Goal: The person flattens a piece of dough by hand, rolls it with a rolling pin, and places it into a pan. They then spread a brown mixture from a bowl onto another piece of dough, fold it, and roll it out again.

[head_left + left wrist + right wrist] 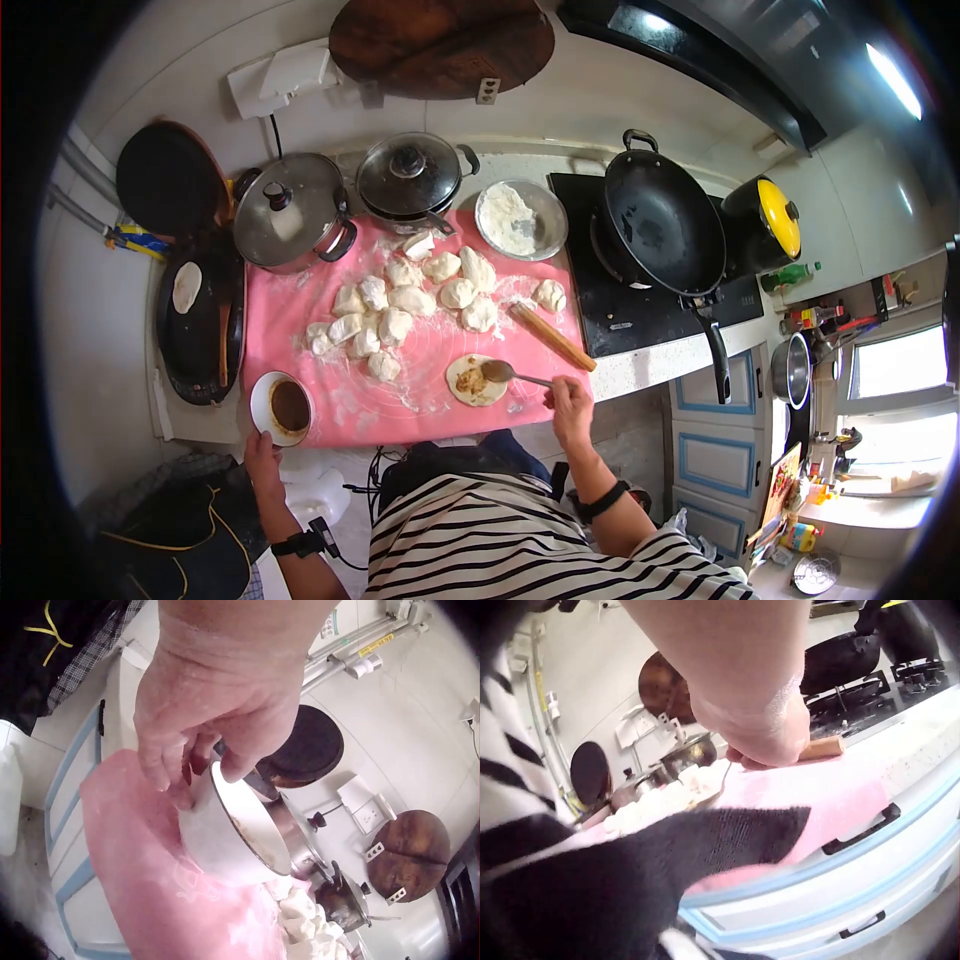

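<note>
My left hand [263, 467] grips the rim of a white bowl [229, 832] at the mat's left front corner. Brown paste [290, 406] shows inside it in the head view. In my right hand [571, 408] is a spoon [497, 371], held by its handle. Its bowl end is over a flat round of dough [476, 391], where a brown smear is spread across the middle. The pink mat [430, 425] lies under the dough. Several floured dough pieces [395, 325] sit behind and left of the round. A wooden rolling pin [552, 337] lies just behind my right hand.
A metal bowl of flour [521, 220] stands at the mat's back edge. Lidded pots [290, 212] line the back left, beside an open electric griddle [200, 330] holding a flat dough round. To the right, a black wok [665, 220] sits on the stove, its handle jutting forward.
</note>
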Demonstrator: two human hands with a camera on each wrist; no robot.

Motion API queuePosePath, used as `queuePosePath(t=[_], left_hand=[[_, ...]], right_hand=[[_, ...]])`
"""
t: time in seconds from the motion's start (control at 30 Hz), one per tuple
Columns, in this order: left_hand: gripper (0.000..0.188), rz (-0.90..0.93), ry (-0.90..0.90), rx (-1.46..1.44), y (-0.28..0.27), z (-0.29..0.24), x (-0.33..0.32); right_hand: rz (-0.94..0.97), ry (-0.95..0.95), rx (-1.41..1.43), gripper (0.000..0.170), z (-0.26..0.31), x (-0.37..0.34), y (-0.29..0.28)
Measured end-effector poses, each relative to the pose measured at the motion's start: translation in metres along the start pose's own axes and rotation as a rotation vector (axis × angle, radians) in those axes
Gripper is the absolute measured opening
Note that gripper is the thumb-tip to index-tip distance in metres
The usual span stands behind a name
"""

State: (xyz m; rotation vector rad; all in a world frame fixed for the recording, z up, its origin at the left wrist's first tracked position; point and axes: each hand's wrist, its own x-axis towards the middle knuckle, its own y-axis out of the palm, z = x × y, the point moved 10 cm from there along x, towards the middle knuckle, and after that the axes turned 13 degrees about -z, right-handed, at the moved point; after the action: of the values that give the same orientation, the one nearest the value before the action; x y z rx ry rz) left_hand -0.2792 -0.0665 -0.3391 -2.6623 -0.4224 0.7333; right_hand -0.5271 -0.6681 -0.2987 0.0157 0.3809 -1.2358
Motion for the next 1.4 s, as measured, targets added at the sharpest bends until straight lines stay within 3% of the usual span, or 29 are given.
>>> queuePosePath(t=[0.03, 0.1, 0.2, 0.43, 0.47, 0.6, 0.7, 0.77, 0.87, 1.07, 1.2, 1.3, 1.4], left_hand=[[0.04, 0.007, 0.004, -0.012, 0.002, -0.002, -0.002], [0.039, 0.022, 0.005, -0.026, 0.005, -0.004, -0.01], [0.037, -0.063, -0.039, -0.06, 0.007, -0.008, -0.02], [0.047, -0.003, -0.008, -0.048, 0.009, -0.012, -0.023], [0.048, -0.015, -0.018, -0.067, 0.012, -0.016, -0.027], [0.042, -0.002, -0.025, -0.078, 0.011, -0.009, -0.02], [0.043, 0.022, 0.013, -0.07, 0.012, -0.013, -0.022], [0.044, 0.011, 0.003, -0.085, 0.011, -0.01, -0.021], [0.045, -0.001, -0.008, -0.1, 0.013, -0.007, -0.021], [0.047, 0.042, 0.008, -0.099, 0.014, -0.022, -0.028], [0.048, 0.012, -0.012, -0.113, 0.014, -0.019, -0.026], [0.048, 0.013, -0.002, -0.106, 0.014, -0.017, -0.024], [0.048, 0.05, 0.005, -0.115, 0.016, -0.015, -0.022]], right_hand=[[0.02, -0.043, -0.202, 0.027, 0.001, -0.002, -0.011], [0.032, 0.051, -0.175, 0.026, -0.012, -0.017, -0.017], [0.103, 0.015, -0.048, 0.025, -0.004, -0.023, 0.007], [0.027, 0.029, -0.185, 0.025, -0.004, 0.0, -0.022], [0.054, 0.049, -0.063, 0.025, -0.004, -0.001, -0.01], [0.151, -0.03, -0.019, 0.026, 0.002, -0.021, 0.05], [0.049, -0.152, -0.1, 0.026, 0.021, -0.005, 0.042], [-0.023, -0.124, -0.197, 0.027, 0.025, -0.001, 0.019], [-0.05, -0.068, -0.121, 0.025, 0.01, -0.006, 0.001], [-0.008, 0.001, 0.027, 0.023, 0.0, -0.018, 0.04], [-0.032, -0.015, -0.112, 0.023, -0.006, -0.018, 0.005], [-0.084, -0.016, -0.022, 0.023, -0.006, -0.005, -0.011], [-0.035, 0.064, 0.023, 0.024, 0.001, -0.019, 0.03]])
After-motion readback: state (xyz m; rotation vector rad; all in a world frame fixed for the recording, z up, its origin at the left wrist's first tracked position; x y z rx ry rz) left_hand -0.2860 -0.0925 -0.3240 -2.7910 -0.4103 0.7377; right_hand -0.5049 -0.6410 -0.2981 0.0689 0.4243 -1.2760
